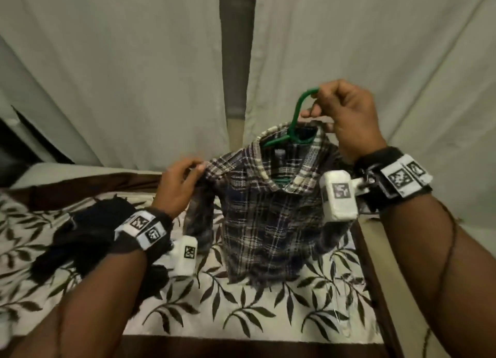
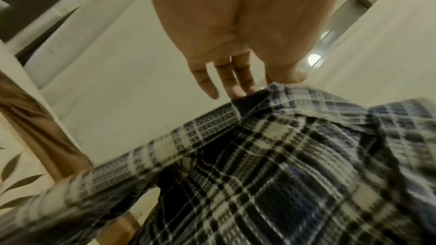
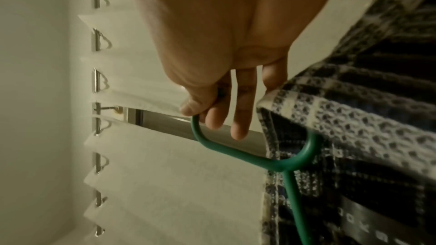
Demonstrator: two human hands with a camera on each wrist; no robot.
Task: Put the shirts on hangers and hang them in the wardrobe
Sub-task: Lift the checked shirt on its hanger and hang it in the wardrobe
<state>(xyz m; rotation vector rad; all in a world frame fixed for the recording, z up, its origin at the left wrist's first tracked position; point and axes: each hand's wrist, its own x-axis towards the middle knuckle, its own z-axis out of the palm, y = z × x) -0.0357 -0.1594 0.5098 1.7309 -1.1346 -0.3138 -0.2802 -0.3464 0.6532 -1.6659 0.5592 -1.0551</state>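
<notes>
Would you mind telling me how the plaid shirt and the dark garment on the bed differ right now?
The plaid shirt is checked in blue and cream; the dark garment looks plain black. The plaid shirt is held up on a green hanger by the right hand and left hand; the dark garment lies crumpled, untouched. Both are over the leaf-print bedspread.

A plaid shirt (image 1: pixel 268 218) in dark blue, black and cream is hung on a green hanger (image 1: pixel 292 132) and is held upright above the bed. The hanger's arms are inside the open collar, and its hook rises above the collar. The left shoulder is pulled out to the side. The lower hem is seen just above the leaf-patterned cover.
</notes>
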